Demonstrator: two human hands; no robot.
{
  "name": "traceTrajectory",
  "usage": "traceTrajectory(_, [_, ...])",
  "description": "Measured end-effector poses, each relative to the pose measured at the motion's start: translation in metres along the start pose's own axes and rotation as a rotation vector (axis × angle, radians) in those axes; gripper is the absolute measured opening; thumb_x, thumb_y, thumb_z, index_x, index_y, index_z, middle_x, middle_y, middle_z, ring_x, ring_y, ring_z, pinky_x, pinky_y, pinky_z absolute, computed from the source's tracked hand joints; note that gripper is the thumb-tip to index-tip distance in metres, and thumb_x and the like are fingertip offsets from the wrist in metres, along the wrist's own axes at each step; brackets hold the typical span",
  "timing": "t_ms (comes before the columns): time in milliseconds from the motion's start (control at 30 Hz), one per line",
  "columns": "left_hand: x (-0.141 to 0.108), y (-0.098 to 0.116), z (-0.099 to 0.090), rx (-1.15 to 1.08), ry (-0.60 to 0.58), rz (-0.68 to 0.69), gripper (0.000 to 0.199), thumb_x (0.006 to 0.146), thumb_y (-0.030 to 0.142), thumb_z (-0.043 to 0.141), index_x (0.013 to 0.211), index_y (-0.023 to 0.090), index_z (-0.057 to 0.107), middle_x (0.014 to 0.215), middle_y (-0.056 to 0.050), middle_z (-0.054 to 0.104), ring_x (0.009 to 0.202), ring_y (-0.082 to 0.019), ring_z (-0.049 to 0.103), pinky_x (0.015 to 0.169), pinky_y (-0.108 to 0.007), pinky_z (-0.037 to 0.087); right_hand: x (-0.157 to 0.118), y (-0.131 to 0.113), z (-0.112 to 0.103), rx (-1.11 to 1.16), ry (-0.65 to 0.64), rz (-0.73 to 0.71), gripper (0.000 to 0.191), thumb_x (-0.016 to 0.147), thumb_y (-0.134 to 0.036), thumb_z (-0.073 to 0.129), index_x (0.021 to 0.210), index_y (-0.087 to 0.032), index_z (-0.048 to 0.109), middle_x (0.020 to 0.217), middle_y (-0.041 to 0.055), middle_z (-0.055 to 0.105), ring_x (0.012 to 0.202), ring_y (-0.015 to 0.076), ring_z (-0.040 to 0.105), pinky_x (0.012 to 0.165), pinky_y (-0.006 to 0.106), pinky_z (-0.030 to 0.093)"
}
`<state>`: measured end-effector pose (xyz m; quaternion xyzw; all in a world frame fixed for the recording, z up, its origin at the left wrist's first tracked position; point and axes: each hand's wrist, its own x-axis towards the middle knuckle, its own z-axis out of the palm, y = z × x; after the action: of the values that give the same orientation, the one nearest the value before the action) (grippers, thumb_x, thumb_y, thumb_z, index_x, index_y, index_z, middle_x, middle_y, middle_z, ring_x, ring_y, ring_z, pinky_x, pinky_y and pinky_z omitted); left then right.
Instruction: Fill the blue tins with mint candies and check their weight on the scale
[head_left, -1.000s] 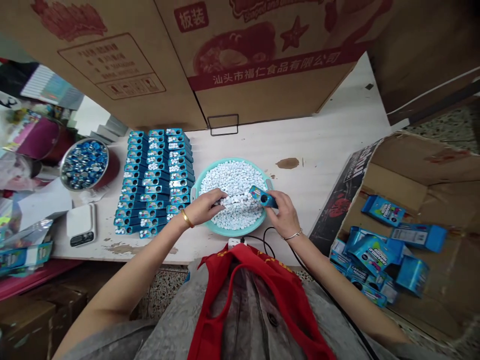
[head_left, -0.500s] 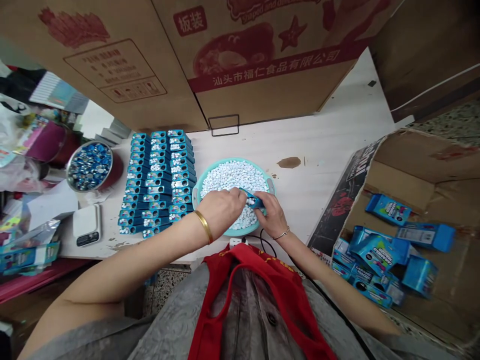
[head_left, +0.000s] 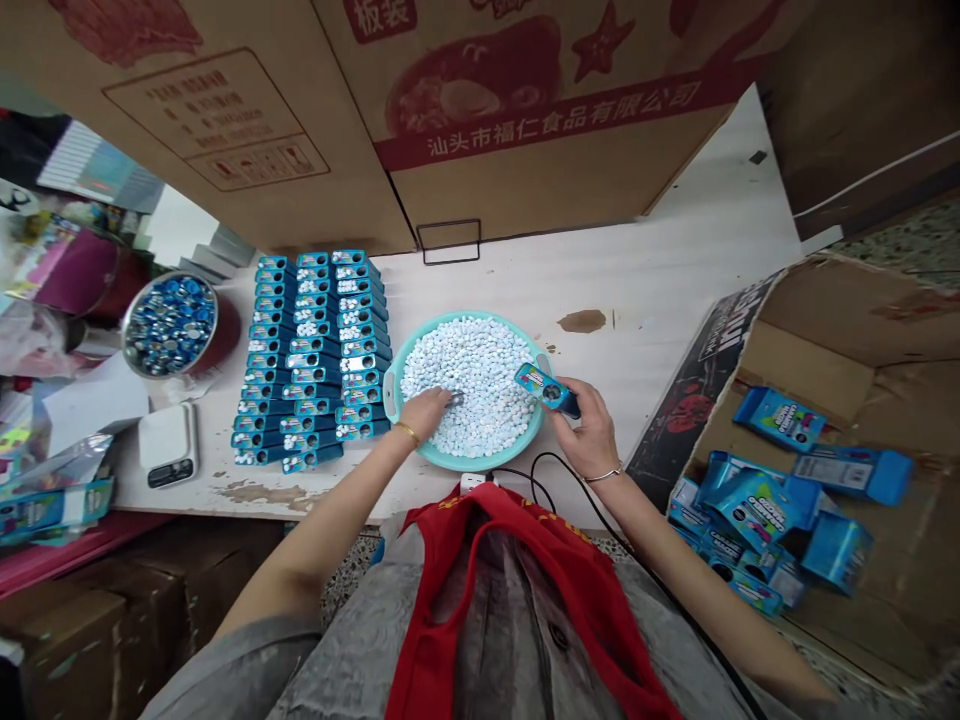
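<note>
Your left hand (head_left: 425, 415): set down at the near left part of the basin, fingertips among the white pieces; they are partly hidden, so whether they pinch anything you cannot tell. A gold bracelet (head_left: 407, 432) circles the wrist.
Your right hand (head_left: 589, 430): closed around the lower right end of a blue packet, with a silver bracelet (head_left: 604, 474) at the wrist.
Blue packet (head_left: 535, 380): in your right hand, tilted, its free end pointing away to the upper left over the basin's right side; a dark round opening shows in its face.
Basin (head_left: 472, 464): pale turquoise, between your two hands, on the table (head_left: 660, 290).
White pieces (head_left: 472, 355): small, heaped in the basin, under and beyond your left fingertips.
Packet rows (head_left: 309, 377): three columns to the left of and beyond your left hand, many with white pieces in their ends.
Round container (head_left: 229, 335): farther left of that hand, filled with shiny blue and silver bits (head_left: 171, 325).
White device (head_left: 166, 440): well left of your left hand, nearer you than the container.
Open cardboard box (head_left: 810, 365): right of your right hand, with loose blue packages (head_left: 757, 500) inside.
Printed carton (head_left: 525, 190): beyond both hands, a black wire frame (head_left: 448, 262) at its foot.
</note>
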<state>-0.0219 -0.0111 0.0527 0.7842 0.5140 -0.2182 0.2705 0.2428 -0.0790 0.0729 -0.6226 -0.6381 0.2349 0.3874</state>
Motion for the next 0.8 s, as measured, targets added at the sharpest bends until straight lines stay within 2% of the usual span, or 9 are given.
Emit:
traceTrajectory(67, [0.018, 0.018, 0.016, -0.061, 0.017, 0.043, 0.026, 0.090, 0.013, 0.039, 0.112, 0.016, 0.051, 0.112, -0.013, 0.058, 0.102, -0.023, 0.058, 0.083, -0.033, 0.046, -0.001, 0.001, -0.003, -0.001, 0.010, 0.021, 0.036, 0.083, -0.021, 0.055, 0.119, -0.021, 0.053, 0.110, 0.0108, 0.062, 0.102, 0.0264, 0.058, 0.089, 0.046, 0.049])
traceTrajectory(167, [0.033, 0.032, 0.027, -0.146, 0.042, 0.089, 0.024, 0.089, 0.013, 0.041, 0.111, 0.015, 0.051, 0.113, -0.013, 0.058, 0.102, -0.024, 0.058, 0.085, -0.033, 0.046, -0.003, 0.002, -0.003, 0.018, 0.038, 0.062, 0.035, 0.083, -0.025, 0.058, 0.118, -0.021, 0.053, 0.109, 0.0105, 0.062, 0.100, 0.0257, 0.059, 0.088, 0.044, 0.049])
traceTrajectory(233, [0.031, 0.029, 0.026, -0.198, 0.057, 0.119, 0.024, 0.090, 0.016, 0.042, 0.112, 0.015, 0.051, 0.113, -0.012, 0.059, 0.102, -0.023, 0.058, 0.087, -0.032, 0.046, -0.004, 0.003, -0.003, 0.027, 0.050, 0.101, 0.035, 0.083, -0.028, 0.059, 0.117, -0.021, 0.053, 0.107, 0.0099, 0.062, 0.098, 0.0251, 0.060, 0.086, 0.043, 0.050])
traceTrajectory(333, [0.016, 0.014, 0.016, -0.258, 0.081, 0.168, 0.027, 0.092, 0.023, 0.043, 0.117, 0.016, 0.048, 0.113, -0.011, 0.060, 0.100, -0.021, 0.058, 0.087, -0.031, 0.046, -0.005, 0.004, -0.002, 0.026, 0.048, 0.140, 0.035, 0.082, -0.030, 0.060, 0.116, -0.021, 0.054, 0.104, 0.0087, 0.063, 0.095, 0.0245, 0.060, 0.084, 0.042, 0.051])
traceTrajectory(467, [-0.014, -0.001, -0.014, -0.285, 0.117, 0.239, 0.028, 0.093, 0.028, 0.046, 0.118, 0.016, 0.048, 0.115, -0.011, 0.060, 0.102, -0.019, 0.058, 0.088, -0.030, 0.045, -0.005, 0.005, -0.002, -0.001, 0.039, 0.104, 0.034, 0.083, -0.027, 0.058, 0.116, -0.021, 0.054, 0.105, 0.0094, 0.063, 0.096, 0.0255, 0.060, 0.085, 0.044, 0.051])
traceTrajectory(567, [-0.034, 0.000, -0.046, -0.273, 0.151, 0.315, 0.029, 0.093, 0.029, 0.047, 0.118, 0.015, 0.048, 0.115, -0.011, 0.059, 0.103, -0.018, 0.058, 0.090, -0.031, 0.045, -0.003, 0.002, 0.000, -0.038, 0.017, 0.008, 0.035, 0.082, -0.022, 0.055, 0.117, -0.021, 0.054, 0.108, 0.0112, 0.062, 0.100, 0.0275, 0.058, 0.087, 0.047, 0.050])
traceTrajectory(700, [-0.052, 0.017, -0.091, -0.122, 0.154, 0.411, 0.027, 0.092, 0.025, 0.048, 0.117, 0.015, 0.049, 0.113, -0.011, 0.060, 0.104, -0.020, 0.059, 0.090, -0.032, 0.046, 0.001, -0.007, 0.009, -0.028, -0.033, -0.111, 0.040, 0.081, -0.015, 0.052, 0.121, -0.021, 0.052, 0.112, 0.0120, 0.061, 0.105, 0.0287, 0.056, 0.091, 0.049, 0.049])
traceTrajectory(800, [-0.060, 0.040, -0.121, 0.082, 0.064, 0.390, 0.024, 0.092, 0.023, 0.047, 0.114, 0.015, 0.051, 0.111, -0.010, 0.061, 0.102, -0.022, 0.060, 0.086, -0.033, 0.048, 0.002, -0.013, 0.018, -0.008, -0.054, -0.132, 0.043, 0.080, -0.013, 0.051, 0.122, -0.022, 0.051, 0.113, 0.0113, 0.061, 0.105, 0.0287, 0.056, 0.092, 0.050, 0.049])
